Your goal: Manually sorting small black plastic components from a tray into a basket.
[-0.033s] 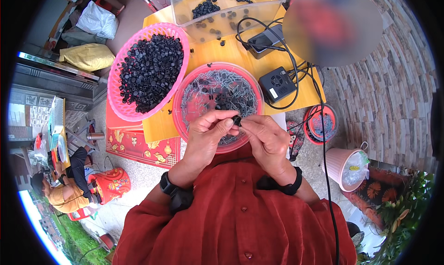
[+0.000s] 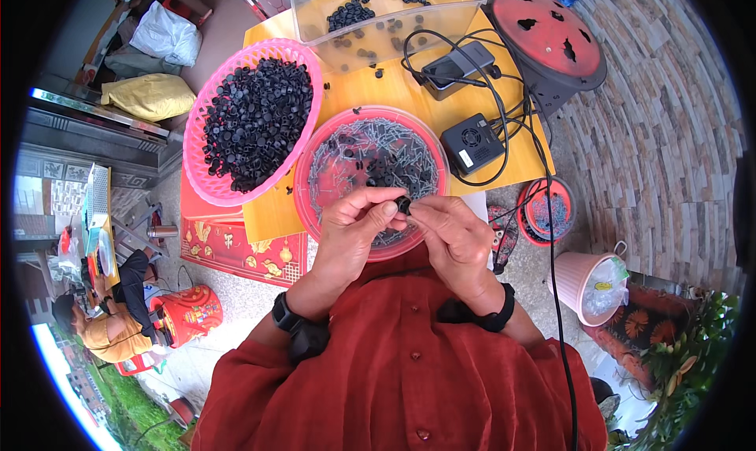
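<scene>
Small black cap (image 2: 404, 206) mostly hidden between fingertips (shape hard to make out). Left hand (image 2: 354, 226) and right hand (image 2: 453, 234) fingers closed, pinching it together above red basin of nails (image 2: 370, 155).

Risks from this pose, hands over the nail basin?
1. The small black cap is pinched only at the fingertips of the left hand and right hand; a slip would likely drop it among the nails in the red basin.
2. The pink basket overhangs the yellow table edge; a bump may tip it.
</scene>
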A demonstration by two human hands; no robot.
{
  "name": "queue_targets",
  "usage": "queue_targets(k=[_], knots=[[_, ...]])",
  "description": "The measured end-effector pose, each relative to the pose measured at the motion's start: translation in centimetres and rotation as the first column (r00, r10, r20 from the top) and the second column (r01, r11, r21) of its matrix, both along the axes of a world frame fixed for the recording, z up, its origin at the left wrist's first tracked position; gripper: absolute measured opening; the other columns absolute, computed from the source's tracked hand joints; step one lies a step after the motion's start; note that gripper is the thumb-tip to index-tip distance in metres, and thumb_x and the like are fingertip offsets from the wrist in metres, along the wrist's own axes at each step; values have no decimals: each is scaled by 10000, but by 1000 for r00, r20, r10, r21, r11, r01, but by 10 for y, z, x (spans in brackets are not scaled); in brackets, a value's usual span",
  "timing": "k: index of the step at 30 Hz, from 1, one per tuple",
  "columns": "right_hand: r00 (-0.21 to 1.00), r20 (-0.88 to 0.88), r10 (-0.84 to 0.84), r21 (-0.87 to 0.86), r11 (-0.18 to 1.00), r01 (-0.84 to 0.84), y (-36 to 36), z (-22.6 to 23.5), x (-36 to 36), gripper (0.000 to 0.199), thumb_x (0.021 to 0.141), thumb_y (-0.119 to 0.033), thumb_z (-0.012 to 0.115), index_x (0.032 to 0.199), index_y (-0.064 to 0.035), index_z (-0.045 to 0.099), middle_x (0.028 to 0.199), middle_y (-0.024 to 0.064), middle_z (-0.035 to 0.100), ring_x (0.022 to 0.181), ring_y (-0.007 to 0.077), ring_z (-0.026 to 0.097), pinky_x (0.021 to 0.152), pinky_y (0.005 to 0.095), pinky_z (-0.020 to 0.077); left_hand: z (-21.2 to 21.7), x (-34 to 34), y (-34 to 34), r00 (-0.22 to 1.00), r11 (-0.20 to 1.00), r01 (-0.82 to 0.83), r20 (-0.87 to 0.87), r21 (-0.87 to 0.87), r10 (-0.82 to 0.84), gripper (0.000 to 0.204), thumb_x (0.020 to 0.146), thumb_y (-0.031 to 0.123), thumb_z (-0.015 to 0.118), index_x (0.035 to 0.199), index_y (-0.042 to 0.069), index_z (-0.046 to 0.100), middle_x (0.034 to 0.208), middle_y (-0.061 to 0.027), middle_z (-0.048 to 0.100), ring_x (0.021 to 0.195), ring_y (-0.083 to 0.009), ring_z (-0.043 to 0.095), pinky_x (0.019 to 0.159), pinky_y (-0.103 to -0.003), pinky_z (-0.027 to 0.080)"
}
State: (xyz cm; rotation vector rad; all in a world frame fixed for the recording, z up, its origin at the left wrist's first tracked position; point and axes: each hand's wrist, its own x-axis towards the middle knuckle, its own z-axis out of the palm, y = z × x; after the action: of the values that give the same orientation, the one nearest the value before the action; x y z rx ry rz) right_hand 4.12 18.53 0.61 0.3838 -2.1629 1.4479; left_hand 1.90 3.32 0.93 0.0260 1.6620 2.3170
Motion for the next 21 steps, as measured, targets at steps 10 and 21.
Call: queue_targets(k=[10, 21], knots=[[997, 31, 77, -150, 986, -72, -1, -6, -7, 195, 705, 113, 618, 852, -12, 645, 796, 97, 600, 698, 191, 614, 594, 268, 507, -4, 4, 1, 984, 993, 4, -174, -119, -25, 200, 852, -10, 548, 1043, -8, 605, 893, -72, 621, 775, -119, 608, 712, -227, 503], [935, 207, 288, -250, 940, -234, 12, -3, -18, 129, 693, 108, 648, 758, 4, 609, 753, 75, 580, 684, 163, 590, 603, 273, 489, -3, 6, -3, 994, 989, 38, -92, -140, -51, 252, 778, -53, 623, 1027, -15, 620, 951, -90, 605, 826, -129, 606, 737, -225, 499]])
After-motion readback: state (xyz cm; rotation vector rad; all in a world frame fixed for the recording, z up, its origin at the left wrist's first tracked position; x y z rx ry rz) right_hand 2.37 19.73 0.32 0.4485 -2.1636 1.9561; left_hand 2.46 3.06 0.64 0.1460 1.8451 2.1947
